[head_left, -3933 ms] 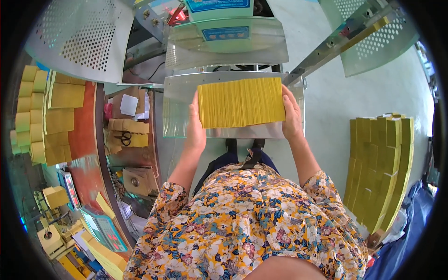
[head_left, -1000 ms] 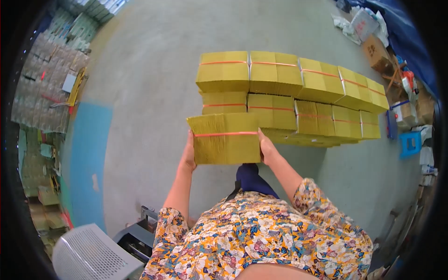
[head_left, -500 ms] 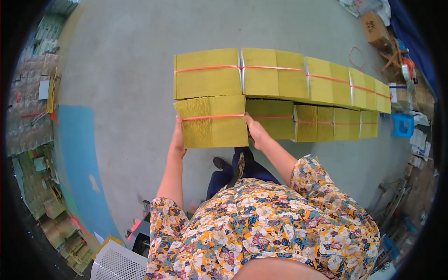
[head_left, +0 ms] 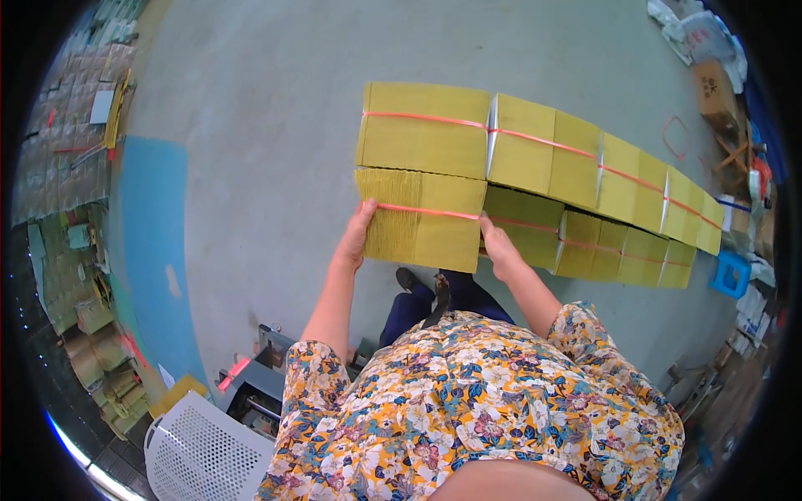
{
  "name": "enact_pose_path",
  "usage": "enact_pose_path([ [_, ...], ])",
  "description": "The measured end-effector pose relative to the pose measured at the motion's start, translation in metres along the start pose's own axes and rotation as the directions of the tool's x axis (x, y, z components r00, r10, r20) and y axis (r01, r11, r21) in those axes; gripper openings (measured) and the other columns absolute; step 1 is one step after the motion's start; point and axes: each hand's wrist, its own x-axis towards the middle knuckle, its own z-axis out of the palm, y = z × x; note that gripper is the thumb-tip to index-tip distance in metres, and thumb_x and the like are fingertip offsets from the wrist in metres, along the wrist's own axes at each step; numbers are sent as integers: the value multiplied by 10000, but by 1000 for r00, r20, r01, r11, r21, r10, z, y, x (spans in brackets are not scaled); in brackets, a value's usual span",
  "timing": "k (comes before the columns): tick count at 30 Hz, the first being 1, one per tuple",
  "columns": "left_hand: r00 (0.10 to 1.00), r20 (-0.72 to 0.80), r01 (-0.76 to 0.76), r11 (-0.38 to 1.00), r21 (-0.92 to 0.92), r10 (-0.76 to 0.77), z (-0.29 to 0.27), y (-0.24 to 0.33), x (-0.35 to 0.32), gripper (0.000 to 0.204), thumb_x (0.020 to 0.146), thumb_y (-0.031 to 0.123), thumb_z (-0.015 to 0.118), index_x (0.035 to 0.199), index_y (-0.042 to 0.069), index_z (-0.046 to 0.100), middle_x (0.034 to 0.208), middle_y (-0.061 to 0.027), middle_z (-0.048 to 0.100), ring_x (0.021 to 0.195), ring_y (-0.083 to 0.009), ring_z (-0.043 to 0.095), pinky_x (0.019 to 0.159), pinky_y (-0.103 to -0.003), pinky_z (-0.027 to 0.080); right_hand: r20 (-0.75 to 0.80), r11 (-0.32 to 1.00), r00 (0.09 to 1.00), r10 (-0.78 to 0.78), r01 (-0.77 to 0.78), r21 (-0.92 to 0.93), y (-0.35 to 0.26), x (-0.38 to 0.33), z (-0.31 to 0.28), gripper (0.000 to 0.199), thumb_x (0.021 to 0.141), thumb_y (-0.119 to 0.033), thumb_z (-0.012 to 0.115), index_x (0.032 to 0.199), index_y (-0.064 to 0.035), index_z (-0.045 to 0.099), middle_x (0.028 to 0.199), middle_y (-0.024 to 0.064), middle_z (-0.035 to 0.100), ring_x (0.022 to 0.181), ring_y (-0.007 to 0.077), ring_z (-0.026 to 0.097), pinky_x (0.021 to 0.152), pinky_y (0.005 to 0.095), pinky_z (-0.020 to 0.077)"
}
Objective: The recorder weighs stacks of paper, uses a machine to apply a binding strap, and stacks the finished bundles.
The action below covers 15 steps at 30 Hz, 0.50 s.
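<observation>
The person stood over a grey concrete floor [head_left: 251, 100] and gripped a bundle of flattened yellow cardboard [head_left: 422, 221], bound with a thin red strap, between both hands. The left hand [head_left: 355, 238] pressed flat against the bundle's left edge, fingers stretched upward along the side. The right hand [head_left: 497, 246] clasped the right edge, fingers wrapped around the lower corner. The bundle sat at the left end of the near row of a stack of like bundles [head_left: 585, 175] on the floor, touching the far row's end bundle behind it and its neighbour on the right. The rows ran off toward the right, each bundle strapped in red. A blue painted strip [head_left: 154, 250] crossed the floor at the left, and a white perforated panel [head_left: 205, 451] stood near the person's left side. A small blue stool [head_left: 731, 274] stood past the right end of the rows.
</observation>
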Motion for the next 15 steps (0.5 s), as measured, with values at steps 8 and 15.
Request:
enact_pose_path([
  [8,1000,4,-25,995,98,25,1,1,-3,764,905,581,527,1442,64,355,1419,-106,447,1299,-213,435,1069,-365,349,61,993,992,-114,111,46,6,10,-5,707,964,-546,384,1392,14,444,1463,196,411,1344,311,379,1109,387,254],
  [15,995,-31,-91,990,110,95,15,2,12,707,920,543,527,1416,58,387,1377,-114,486,1273,-211,457,1058,-347,355,-146,963,959,-245,258,75,15,30,-5,626,993,-514,365,1363,-22,478,1368,148,512,1271,262,440,1073,346,302],
])
